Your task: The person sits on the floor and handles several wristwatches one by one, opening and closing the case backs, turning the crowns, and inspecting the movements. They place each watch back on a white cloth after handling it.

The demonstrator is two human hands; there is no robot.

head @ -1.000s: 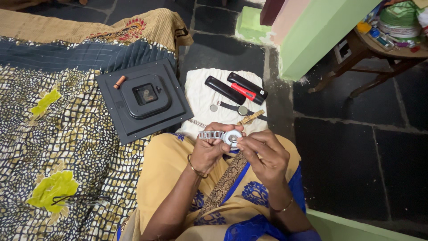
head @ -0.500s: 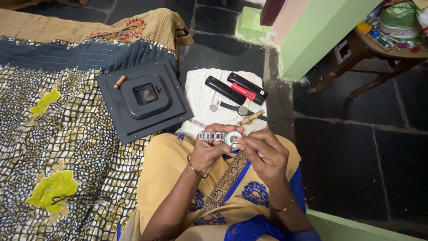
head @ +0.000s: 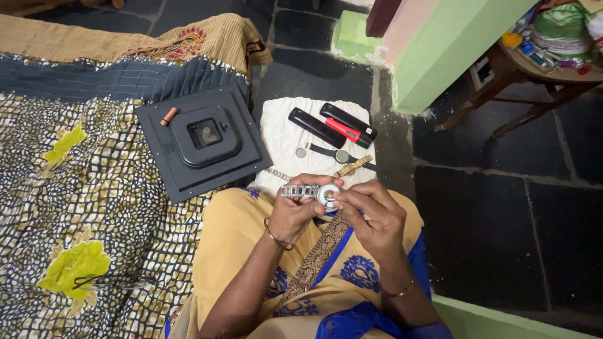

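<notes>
Head view shows our left hand (head: 295, 216) closed around a silver wristwatch (head: 319, 193), its metal link band running out to the left over the fingers, while our right hand (head: 370, 216) pinches at the round case, fingertips pressed against its edge. The watch sits above our lap, just short of the white cloth (head: 282, 141) on the floor. We judge the work on this watch to be in its middle: the case is in hand and being handled, but we cannot tell whether its back is off or on. On the cloth lie a second watch with a dark strap (head: 339, 155), a small round cell or cap (head: 301, 152), a gold-coloured piece (head: 352, 167) and two long dark cases (head: 333, 125), one with a red part. To the left, on the patterned bedspread (head: 75, 188), a black wall clock (head: 200, 141) lies face down with its mechanism showing, and a small orange-brown cylinder (head: 168, 117) rests on its corner.
</notes>
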